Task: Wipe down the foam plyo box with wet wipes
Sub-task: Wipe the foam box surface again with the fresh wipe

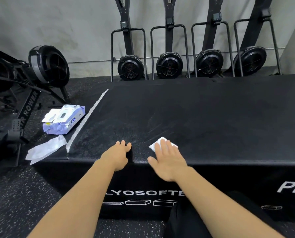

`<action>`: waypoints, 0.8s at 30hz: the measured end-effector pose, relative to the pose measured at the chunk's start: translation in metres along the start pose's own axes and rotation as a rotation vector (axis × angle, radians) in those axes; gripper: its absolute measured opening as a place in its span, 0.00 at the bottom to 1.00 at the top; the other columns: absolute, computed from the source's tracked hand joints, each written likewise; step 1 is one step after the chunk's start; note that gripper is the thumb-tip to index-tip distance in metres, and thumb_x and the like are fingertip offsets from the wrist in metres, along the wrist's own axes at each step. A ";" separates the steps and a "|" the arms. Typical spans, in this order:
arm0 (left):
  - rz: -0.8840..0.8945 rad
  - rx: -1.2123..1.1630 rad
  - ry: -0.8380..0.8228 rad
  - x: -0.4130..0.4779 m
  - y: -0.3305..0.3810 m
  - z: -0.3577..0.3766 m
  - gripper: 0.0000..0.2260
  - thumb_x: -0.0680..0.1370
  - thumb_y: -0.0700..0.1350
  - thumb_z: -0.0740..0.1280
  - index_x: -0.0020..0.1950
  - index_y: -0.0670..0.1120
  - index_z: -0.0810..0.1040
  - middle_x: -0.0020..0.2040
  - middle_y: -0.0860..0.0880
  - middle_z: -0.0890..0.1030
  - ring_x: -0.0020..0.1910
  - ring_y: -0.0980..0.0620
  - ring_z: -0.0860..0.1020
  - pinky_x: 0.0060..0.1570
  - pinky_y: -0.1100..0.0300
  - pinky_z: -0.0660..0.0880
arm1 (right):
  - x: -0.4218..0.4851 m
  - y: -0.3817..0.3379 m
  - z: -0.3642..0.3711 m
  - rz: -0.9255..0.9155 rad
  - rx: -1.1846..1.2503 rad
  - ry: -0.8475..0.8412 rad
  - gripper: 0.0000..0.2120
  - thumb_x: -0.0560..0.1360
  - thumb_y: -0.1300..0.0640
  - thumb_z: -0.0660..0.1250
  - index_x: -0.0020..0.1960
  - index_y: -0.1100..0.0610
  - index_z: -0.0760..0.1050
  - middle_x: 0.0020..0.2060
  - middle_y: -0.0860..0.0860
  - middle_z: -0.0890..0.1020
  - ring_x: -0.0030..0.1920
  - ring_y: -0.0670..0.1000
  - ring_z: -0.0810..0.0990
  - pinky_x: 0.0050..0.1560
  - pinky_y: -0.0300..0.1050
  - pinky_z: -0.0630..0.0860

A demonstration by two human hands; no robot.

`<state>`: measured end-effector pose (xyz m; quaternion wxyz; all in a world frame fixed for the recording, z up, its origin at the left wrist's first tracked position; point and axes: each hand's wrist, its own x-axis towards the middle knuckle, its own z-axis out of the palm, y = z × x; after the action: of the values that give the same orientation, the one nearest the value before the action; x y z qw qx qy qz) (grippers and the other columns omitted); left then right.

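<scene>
Near the front edge of the wide black foam plyo box (194,117), about midway along it, a small folded white wet wipe (163,141) lies flat on the top face under the right hand (167,162). The wipe is thin, limp and damp, so it should bunch or slide unless pressed from above with a flat palm; pinching it would fold it up. The box looks soft yet heavy, with a slightly grainy vinyl skin that gives drag, and it likely needs no holding. The right hand's grip is wide: fingers straight and together, pushing down on the wipe, thumb spread toward the front edge, forearm reaching straight in. The left hand (117,157) rests just beside it on the same front edge, holding nothing, fingers bent slightly, bracing. Off the box's left edge sit a purple-and-white pack of wipes (64,120) with its lid open and a crumpled used white wipe (45,150).
</scene>
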<state>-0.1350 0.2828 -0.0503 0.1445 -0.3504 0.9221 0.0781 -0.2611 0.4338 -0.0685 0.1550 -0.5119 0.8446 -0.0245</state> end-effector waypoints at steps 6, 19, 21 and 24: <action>-0.017 -0.036 0.008 -0.005 0.006 -0.005 0.28 0.81 0.34 0.51 0.80 0.48 0.47 0.80 0.47 0.45 0.78 0.46 0.44 0.74 0.53 0.58 | -0.010 -0.043 0.014 -0.133 -0.079 -0.063 0.34 0.82 0.39 0.40 0.79 0.56 0.33 0.77 0.54 0.31 0.76 0.54 0.28 0.76 0.53 0.32; -0.087 -0.084 -0.002 -0.008 0.012 -0.008 0.23 0.85 0.47 0.53 0.79 0.48 0.52 0.80 0.46 0.49 0.78 0.45 0.47 0.75 0.50 0.54 | -0.043 0.070 0.000 -0.133 -0.065 0.115 0.29 0.83 0.43 0.43 0.80 0.54 0.43 0.80 0.49 0.42 0.78 0.49 0.39 0.77 0.46 0.39; -0.089 -0.090 0.000 -0.008 0.013 -0.008 0.23 0.85 0.47 0.53 0.79 0.48 0.52 0.80 0.46 0.49 0.78 0.45 0.47 0.75 0.50 0.53 | -0.043 0.067 0.001 -0.079 -0.038 0.090 0.30 0.83 0.42 0.42 0.80 0.55 0.41 0.79 0.51 0.40 0.78 0.50 0.36 0.77 0.48 0.39; -0.092 -0.092 -0.007 -0.008 0.014 -0.009 0.24 0.85 0.47 0.53 0.79 0.47 0.52 0.80 0.46 0.49 0.78 0.45 0.46 0.75 0.50 0.53 | -0.040 0.045 0.005 -0.021 -0.002 0.053 0.33 0.83 0.40 0.41 0.80 0.57 0.37 0.78 0.54 0.36 0.77 0.52 0.32 0.77 0.51 0.36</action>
<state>-0.1404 0.2957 -0.0387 0.1348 -0.3986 0.8999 0.1150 -0.2815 0.4903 -0.0728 0.1319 -0.5202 0.8429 -0.0387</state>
